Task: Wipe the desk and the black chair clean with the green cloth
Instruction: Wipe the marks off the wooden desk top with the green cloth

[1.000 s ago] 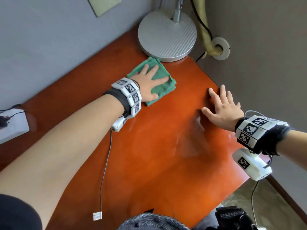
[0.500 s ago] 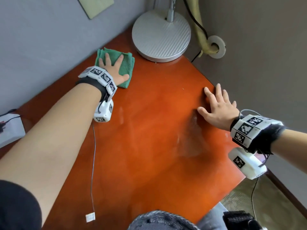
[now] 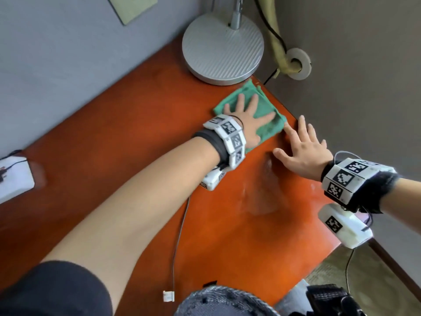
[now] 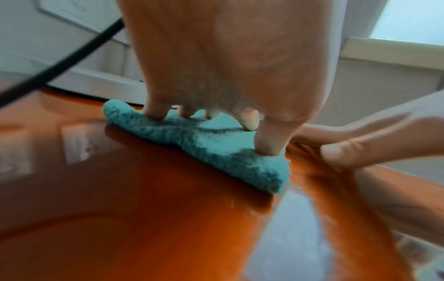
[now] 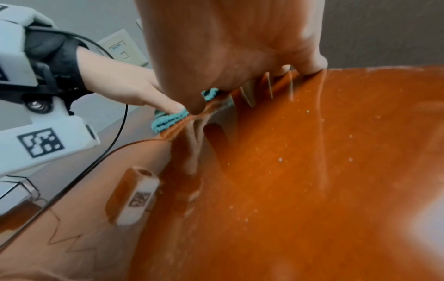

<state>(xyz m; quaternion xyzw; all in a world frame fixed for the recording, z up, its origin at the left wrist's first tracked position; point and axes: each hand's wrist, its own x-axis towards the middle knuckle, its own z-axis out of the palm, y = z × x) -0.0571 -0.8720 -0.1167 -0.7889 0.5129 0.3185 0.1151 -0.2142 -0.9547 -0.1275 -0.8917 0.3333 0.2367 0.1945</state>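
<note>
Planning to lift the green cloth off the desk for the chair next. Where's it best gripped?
Probably the green cloth's near folded edge, seen thick and raised in the left wrist view, pinched from the person's side. The left hand lies flat across its middle; the lamp base crowds the far corner.

My left hand [image 3: 245, 120] lies flat, fingers spread, on the folded green cloth [image 3: 266, 108], pressing it to the glossy orange-red desk [image 3: 141, 137]. The cloth's near corner sits just beside my right hand [image 3: 304, 148], which rests flat on the desk.
</note>
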